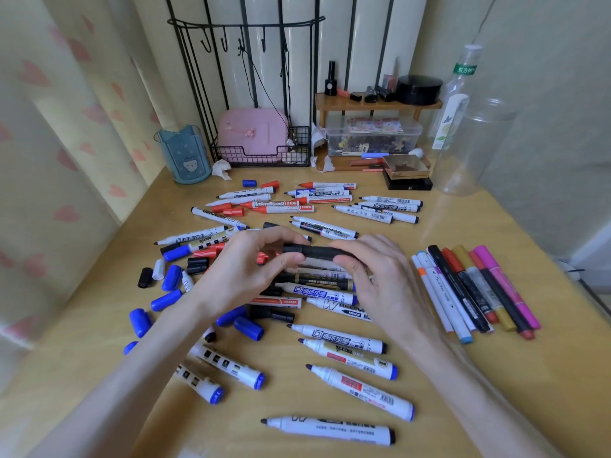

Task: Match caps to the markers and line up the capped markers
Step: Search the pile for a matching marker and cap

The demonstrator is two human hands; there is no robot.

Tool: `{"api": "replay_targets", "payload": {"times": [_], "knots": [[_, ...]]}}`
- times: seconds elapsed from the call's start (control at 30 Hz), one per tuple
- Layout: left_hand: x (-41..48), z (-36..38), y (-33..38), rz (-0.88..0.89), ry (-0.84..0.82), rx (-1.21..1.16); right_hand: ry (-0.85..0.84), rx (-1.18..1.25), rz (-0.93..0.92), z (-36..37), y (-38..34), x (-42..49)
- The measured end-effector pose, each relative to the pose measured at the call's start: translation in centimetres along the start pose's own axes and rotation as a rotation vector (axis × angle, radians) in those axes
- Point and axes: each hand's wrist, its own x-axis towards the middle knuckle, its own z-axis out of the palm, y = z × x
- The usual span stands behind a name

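Both hands hold one black marker level above the middle of the table. My left hand pinches its left end, where a black cap sits. My right hand grips the right end of the barrel. Several uncapped white markers with blue, black and red ends lie scattered below and beyond the hands. Loose blue caps, black caps and red caps lie at the left. A row of capped thin markers lies side by side at the right.
The wooden table ends at a curtain on the left. At the back stand a blue pen cup, a wire rack with a pink case, a small shelf with cosmetics, a clear box, a black box and clear bottles.
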Motion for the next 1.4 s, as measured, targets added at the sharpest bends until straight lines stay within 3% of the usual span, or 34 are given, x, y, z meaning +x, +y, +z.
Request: {"api": "replay_targets", "payload": {"times": [0.33,0.63,0.9,0.97,1.1,1.2,1.4], "knots": [[-0.1,1.6,0.0,0.014,0.056,-0.008,0.14,-0.004,0.009,1.2,-0.3,-0.8],[-0.6,0.8,-0.9,0.028,-0.015,0.024,-0.021,-0.021,0.014,1.2,-0.4,-0.2],[-0.3,1.5,-0.1,-0.025,0.079,-0.197,-0.013,-0.017,0.061,-0.1,-0.8,-0.2],[-0.3,1.7,0.3,-0.032,0.117,-0.241,-0.047,0.021,0.125,-0.9,-1.0,0.1],[-0.6,1.6,0.6,-0.026,0.127,-0.198,-0.191,0.125,0.514,-4.3,0.4,1.5],[-0.8,2.2,0.9,-0.025,0.077,-0.156,-0.204,0.111,0.712,-7.1,2.6,1.2],[-0.1,3.8,1.1,0.023,-0.002,-0.063,-0.105,-0.177,0.804,-9.1,4.2,-1.6]]}}
